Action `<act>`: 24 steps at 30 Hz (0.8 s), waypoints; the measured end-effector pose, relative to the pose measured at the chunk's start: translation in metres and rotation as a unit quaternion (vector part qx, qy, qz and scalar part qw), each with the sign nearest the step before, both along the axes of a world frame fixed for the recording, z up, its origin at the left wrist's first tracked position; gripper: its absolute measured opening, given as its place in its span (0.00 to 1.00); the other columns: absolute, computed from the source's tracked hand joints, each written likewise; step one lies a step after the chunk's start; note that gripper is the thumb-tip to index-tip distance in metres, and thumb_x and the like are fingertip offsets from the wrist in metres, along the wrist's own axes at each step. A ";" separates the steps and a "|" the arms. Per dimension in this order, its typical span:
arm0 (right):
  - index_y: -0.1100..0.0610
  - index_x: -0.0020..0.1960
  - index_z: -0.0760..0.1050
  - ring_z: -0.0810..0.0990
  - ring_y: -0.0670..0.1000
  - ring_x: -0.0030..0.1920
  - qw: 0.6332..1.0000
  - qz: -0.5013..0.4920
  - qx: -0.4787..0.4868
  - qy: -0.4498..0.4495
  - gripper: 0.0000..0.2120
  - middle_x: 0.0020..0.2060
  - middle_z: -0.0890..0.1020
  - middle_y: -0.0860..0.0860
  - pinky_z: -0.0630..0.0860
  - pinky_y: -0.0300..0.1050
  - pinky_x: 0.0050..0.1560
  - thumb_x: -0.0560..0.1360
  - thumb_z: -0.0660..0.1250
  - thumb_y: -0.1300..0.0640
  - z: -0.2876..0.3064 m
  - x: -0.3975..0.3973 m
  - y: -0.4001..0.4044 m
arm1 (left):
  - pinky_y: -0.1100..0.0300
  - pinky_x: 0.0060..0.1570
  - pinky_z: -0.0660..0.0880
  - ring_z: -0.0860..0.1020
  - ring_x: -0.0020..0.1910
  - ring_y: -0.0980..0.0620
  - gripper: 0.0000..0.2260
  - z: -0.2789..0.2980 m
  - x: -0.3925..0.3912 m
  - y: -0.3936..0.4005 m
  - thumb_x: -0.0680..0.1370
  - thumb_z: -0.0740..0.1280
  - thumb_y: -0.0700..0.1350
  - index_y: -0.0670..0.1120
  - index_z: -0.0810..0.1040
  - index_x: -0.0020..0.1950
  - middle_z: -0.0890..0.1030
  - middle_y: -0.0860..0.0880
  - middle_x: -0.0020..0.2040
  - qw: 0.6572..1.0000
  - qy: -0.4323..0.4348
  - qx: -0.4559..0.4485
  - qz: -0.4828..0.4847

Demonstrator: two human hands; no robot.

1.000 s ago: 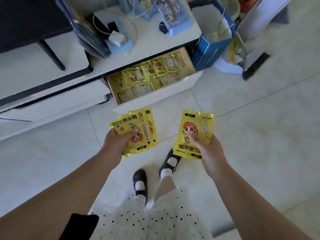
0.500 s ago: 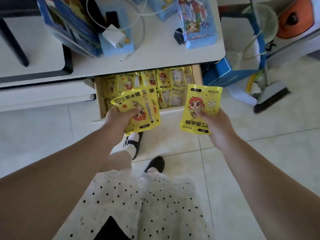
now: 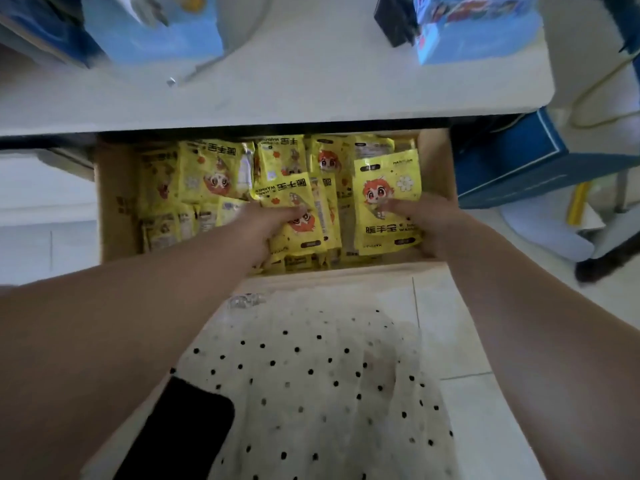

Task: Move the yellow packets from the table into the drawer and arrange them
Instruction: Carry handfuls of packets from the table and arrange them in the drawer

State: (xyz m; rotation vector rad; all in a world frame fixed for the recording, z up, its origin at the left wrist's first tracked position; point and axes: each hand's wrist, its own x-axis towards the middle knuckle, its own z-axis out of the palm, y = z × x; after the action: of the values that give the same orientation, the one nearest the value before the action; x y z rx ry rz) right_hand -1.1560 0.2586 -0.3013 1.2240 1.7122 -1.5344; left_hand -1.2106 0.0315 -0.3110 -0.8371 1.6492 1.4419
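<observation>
The wooden drawer stands pulled out under the white table, filled with several yellow packets printed with a red-haired cartoon figure. My left hand grips a small stack of yellow packets over the drawer's middle. My right hand holds another yellow packet upright over the drawer's right side, thumb on its front. Both hands are inside the drawer opening, above the packets lying there.
Blue boxes and a cable sit on the table top. A blue carton stands on the floor right of the drawer. My dotted skirt fills the lower middle, close to the drawer front.
I have come up close to the drawer. Both hands carried their packets forward from above the floor to over the drawer's contents.
</observation>
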 end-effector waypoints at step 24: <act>0.66 0.75 0.46 0.69 0.59 0.69 0.942 0.244 0.223 -0.059 0.43 0.70 0.68 0.60 0.68 0.52 0.65 0.74 0.69 0.50 -0.023 -0.007 0.006 | 0.48 0.57 0.76 0.75 0.57 0.43 0.36 -0.031 0.016 0.016 0.68 0.76 0.51 0.44 0.63 0.70 0.74 0.43 0.63 0.920 0.190 -0.196 -0.283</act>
State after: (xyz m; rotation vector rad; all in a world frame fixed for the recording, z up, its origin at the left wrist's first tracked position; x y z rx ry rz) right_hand -1.1635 0.2651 -0.3241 0.9577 2.1467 -0.7931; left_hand -1.1949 0.0472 -0.3415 -0.2289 2.2857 0.9081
